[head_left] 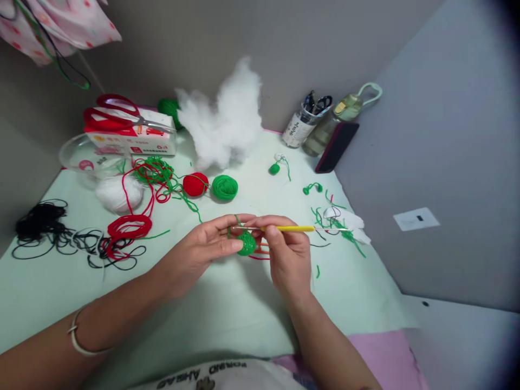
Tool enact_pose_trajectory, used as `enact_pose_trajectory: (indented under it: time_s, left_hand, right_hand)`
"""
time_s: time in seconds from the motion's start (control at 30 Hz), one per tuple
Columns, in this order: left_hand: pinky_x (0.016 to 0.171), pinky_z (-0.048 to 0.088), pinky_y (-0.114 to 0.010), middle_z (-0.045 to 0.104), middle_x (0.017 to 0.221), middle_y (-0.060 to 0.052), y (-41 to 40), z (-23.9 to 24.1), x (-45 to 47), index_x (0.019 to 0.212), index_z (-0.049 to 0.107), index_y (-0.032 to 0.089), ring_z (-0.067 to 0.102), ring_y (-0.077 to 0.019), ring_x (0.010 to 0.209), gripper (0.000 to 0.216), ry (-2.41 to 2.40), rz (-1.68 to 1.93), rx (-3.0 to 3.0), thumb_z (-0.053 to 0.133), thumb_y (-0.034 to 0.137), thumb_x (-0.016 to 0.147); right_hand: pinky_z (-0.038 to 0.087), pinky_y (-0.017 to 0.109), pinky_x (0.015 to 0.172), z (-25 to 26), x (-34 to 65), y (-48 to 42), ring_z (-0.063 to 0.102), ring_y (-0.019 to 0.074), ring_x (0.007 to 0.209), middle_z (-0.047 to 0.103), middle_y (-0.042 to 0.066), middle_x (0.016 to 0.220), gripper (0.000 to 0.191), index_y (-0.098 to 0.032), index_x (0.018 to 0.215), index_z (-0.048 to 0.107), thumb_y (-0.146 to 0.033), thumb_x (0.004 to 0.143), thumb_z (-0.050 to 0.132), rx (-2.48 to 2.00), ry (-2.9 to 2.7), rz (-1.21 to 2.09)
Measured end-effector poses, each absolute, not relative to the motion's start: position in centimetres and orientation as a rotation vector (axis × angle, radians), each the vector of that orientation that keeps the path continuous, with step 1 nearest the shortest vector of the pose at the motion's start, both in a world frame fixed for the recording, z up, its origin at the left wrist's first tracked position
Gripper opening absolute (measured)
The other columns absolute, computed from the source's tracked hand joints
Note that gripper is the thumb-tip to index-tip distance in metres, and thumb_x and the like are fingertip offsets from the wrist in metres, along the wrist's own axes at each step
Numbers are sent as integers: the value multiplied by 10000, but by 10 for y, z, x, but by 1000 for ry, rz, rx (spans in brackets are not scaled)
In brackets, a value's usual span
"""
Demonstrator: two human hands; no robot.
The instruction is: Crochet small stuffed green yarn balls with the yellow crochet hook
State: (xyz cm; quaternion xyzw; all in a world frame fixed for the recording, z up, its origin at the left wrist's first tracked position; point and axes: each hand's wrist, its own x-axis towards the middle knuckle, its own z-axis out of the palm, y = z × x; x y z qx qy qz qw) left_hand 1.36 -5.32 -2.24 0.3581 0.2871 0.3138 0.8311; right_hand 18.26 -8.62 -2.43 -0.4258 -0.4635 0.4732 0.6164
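Note:
My left hand [211, 241] pinches a small round green crochet piece [246, 244] between thumb and fingers, with green yarn looped over the fingers. My right hand [286, 252] grips a crochet hook with a yellow handle [288, 228], its metal tip pointing left at the top of the green piece. Both hands hover over the pale green table cover [227, 303] near its middle. A red strand runs under the hands.
A red yarn ball [195, 184] and green yarn ball [225, 187] lie behind the hands. White stuffing [225, 122], red scissors [117, 115] on a box, a clear bowl [87, 157], black yarn [44, 227], red yarn loops [130, 226], a pen jar [303, 122], a bottle [337, 119] and yarn scraps [337, 219] surround them.

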Motion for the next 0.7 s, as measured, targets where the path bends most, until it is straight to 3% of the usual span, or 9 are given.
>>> enact_pose_trajectory:
  time_s: [0.23,0.5,0.7]
  left_hand:
    - [996,420,-324,725,1104,-21,-62,-2,11,1399,608,296,632,-205,1107,613,659,714,785,811,287,820]
    - [991,436,-348,733,1194,-54,-86,8,13,1220,717,269,654,-235,1114,326,586,817,908,726,322,898]
    - [935,460,-315,729,1163,-45,-97,-6,9,1164,745,257,640,-218,1094,350,651,868,904,806,264,820]
  right_hand:
    - [551,220,657,-16,184,-90,644,100,715,748,-5,861,129,-266,906,780,-346,939,684,-871,-931,1267]
    - [586,251,650,7,181,-110,669,118,709,778,3,932,130,-261,917,780,-320,946,667,-890,-1140,1018]
    - [600,247,686,-4,178,-125,716,128,773,768,-1,901,133,-264,928,781,-322,953,663,-940,-1141,942]
